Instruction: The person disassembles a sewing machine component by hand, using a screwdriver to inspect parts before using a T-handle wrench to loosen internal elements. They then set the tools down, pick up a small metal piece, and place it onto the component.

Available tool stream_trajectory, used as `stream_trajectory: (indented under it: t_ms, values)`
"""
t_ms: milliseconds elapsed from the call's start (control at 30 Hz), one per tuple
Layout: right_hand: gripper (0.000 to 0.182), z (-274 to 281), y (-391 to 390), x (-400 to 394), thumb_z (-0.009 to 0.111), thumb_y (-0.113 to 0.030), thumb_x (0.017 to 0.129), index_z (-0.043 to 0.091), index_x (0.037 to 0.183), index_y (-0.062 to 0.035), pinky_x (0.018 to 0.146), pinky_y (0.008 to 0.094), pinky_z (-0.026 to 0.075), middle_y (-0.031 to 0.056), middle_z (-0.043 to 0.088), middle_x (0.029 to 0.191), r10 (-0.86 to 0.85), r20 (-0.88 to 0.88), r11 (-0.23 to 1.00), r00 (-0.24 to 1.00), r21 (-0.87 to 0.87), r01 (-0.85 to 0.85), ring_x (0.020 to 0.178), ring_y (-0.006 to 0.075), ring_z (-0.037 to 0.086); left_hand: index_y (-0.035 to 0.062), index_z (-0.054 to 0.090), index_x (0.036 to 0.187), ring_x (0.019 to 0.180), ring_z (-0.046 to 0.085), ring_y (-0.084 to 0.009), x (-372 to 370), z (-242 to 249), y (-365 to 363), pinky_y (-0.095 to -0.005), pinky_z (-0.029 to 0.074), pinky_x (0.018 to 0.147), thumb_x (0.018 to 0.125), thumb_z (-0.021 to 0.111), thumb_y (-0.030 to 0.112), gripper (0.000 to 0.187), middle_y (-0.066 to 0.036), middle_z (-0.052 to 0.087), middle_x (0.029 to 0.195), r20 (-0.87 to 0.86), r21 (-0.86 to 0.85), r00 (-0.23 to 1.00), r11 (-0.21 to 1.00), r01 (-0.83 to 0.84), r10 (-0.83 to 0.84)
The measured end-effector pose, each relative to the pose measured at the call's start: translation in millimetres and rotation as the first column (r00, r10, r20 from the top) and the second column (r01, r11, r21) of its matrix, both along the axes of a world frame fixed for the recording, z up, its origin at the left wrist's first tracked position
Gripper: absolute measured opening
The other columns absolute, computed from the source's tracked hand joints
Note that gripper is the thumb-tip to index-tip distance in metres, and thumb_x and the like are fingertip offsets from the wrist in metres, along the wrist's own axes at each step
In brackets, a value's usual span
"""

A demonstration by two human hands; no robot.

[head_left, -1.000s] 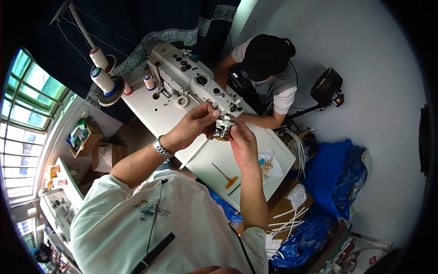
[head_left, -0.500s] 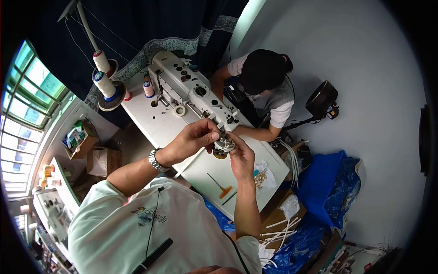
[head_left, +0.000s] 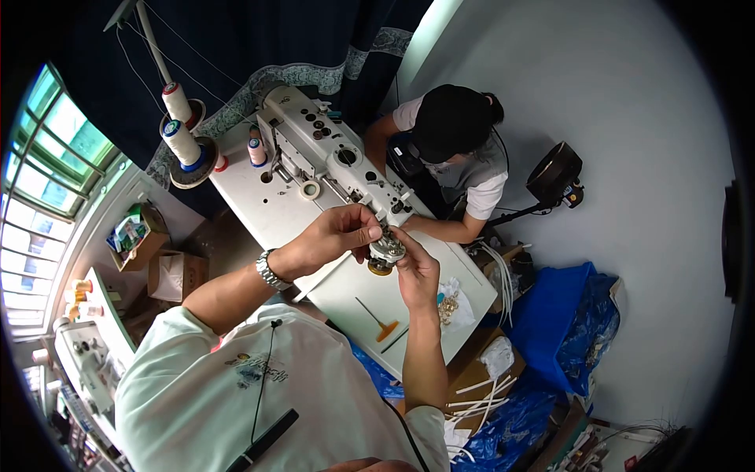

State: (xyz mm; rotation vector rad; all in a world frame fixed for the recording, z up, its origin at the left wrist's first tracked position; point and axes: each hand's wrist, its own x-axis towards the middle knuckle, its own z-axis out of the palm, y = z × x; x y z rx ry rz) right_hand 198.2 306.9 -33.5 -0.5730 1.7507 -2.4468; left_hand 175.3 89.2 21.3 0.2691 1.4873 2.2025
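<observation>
Mechanism point(head_left: 388, 248) lies mid-frame, gold end lowermost, pinched by left hand point(head_left: 343, 237) at upper left, right hand point(head_left: 418, 271) at right.

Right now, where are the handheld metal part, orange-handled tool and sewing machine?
Metal part point(head_left: 387, 248): head view, on its silvery body.
Orange-handled tool point(head_left: 387, 330): head view, on the handle.
Sewing machine point(head_left: 329, 142): head view, on its housing.

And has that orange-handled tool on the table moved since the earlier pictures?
No. Judged against the white table's near edge, the orange-handled tool lies in the same spot; only the camera's view shifted.
</observation>
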Motion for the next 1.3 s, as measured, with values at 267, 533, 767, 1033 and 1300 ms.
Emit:
stream_trajectory:
  t_ms: [267,533,767,1033,1300]
  values:
    - [0.051,1.9,0.8,0.4,0.066,-0.020,0.099,0.053,0.142,0.0042,0.105,0.0310,0.045,0.0117,0.066,0.132,0.004,-0.011,1.000,1.000,-0.009,-0.004,0.118,0.0155,0.061,0.0024,0.060,0.103,0.074,0.062,-0.0091,-1.4,4.4,2.0,-0.0244,0.053,0.067,0.101,0.066,0.024,0.023,-0.003,0.068,0.089,0.023,-0.018,1.000,1.000,0.008,-0.008]
    - [0.060,2.5,1.2,1.9,0.069,-0.032,0.095,0.055,0.138,0.0069,0.106,0.0345,0.045,0.0129,0.063,0.132,-0.011,0.037,0.999,0.999,0.031,0.010,0.120,0.0194,0.060,0.0033,0.060,0.101,0.073,0.062,-0.0087,-1.0,5.2,1.0,-0.0238,0.052,0.067,0.101,0.066,0.024,0.022,-0.002,0.067,0.088,0.030,-0.009,0.999,1.000,0.013,-0.013]
    - [0.062,3.3,-0.2,3.5,0.070,-0.035,0.094,0.056,0.138,0.0061,0.105,0.0329,0.046,0.0122,0.064,0.131,-0.021,0.042,0.999,0.999,0.039,0.020,0.118,0.0180,0.060,0.0039,0.060,0.101,0.072,0.062,-0.0086,-0.5,2.8,0.5,-0.0237,0.052,0.065,0.100,0.066,0.024,0.021,-0.002,0.067,0.087,0.014,-0.018,1.000,1.000,0.017,-0.016]
    - [0.051,-1.6,4.0,3.4,0.067,-0.019,0.098,0.054,0.142,0.0039,0.105,0.0318,0.046,0.0117,0.064,0.134,0.024,-0.017,0.999,1.000,0.031,-0.023,0.120,0.0171,0.060,0.0040,0.060,0.101,0.073,0.061,-0.0083,1.6,1.9,-0.5,-0.0238,0.051,0.066,0.100,0.066,0.024,0.021,-0.002,0.066,0.089,0.009,-0.014,1.000,1.000,0.022,-0.022]
    - [0.061,9.0,-1.7,7.2,0.071,-0.034,0.092,0.057,0.138,0.0041,0.097,0.0282,0.047,0.0095,0.067,0.126,-0.047,0.018,0.996,0.999,0.083,0.046,0.111,0.0145,0.061,0.0048,0.061,0.101,0.075,0.059,-0.0072,0.6,-2.1,-0.8,-0.0231,0.050,0.067,0.100,0.067,0.025,0.021,0.000,0.065,0.089,-0.013,-0.009,0.999,0.999,0.035,-0.035]
